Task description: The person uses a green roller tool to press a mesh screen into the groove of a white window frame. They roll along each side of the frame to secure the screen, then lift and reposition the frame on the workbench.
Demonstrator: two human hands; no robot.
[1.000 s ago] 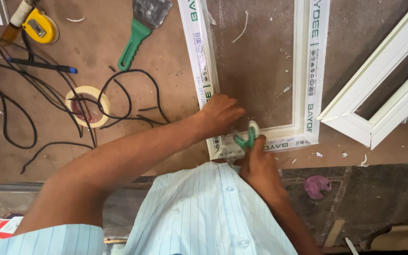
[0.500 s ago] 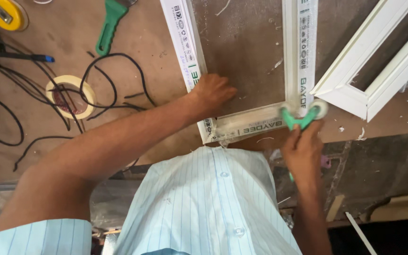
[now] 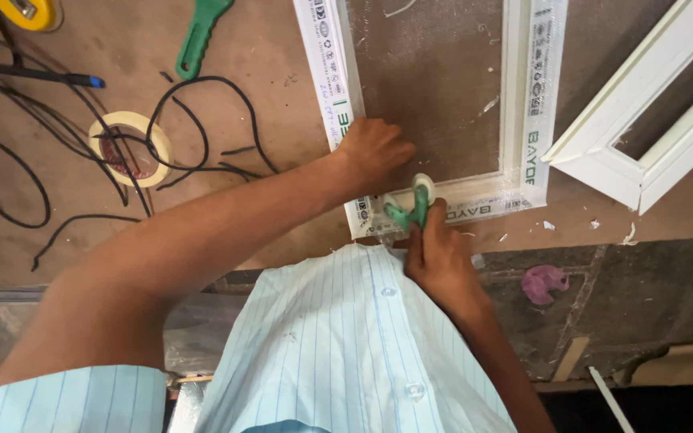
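A head camera looks straight down at a person in a pale striped shirt [image 3: 338,345] leaning over a brown workbench [image 3: 242,224]. A white plastic window frame [image 3: 523,112], still wrapped in printed protective film, lies flat on the bench, its near rail along the bench edge in front of the person.

The left hand [image 3: 374,152] presses palm down on the frame's near left corner, fingers curled, pinning it in place. The right hand [image 3: 439,256] is closed around a small green scraper [image 3: 411,210], whose blade end rests on the near rail just beside the left hand.

To do this stroke well, the left hand should likely bear down firmly so the frame cannot slide, and the tool should stay low and flat against the rail, moving in an even pass away from the holding fingers, with light pressure so the plastic is not gouged.

Around them:
- 1 roll of tape [image 3: 130,148] sits to the left amid loops of black cable [image 3: 202,120].
- 1 green-handled tool [image 3: 198,36] lies at the top.
- 1 yellow tape measure [image 3: 30,12] shows at the top left corner.
- 1 second white frame [image 3: 643,120] lies to the right, apart from the first.
- White shavings dot the bench edge.
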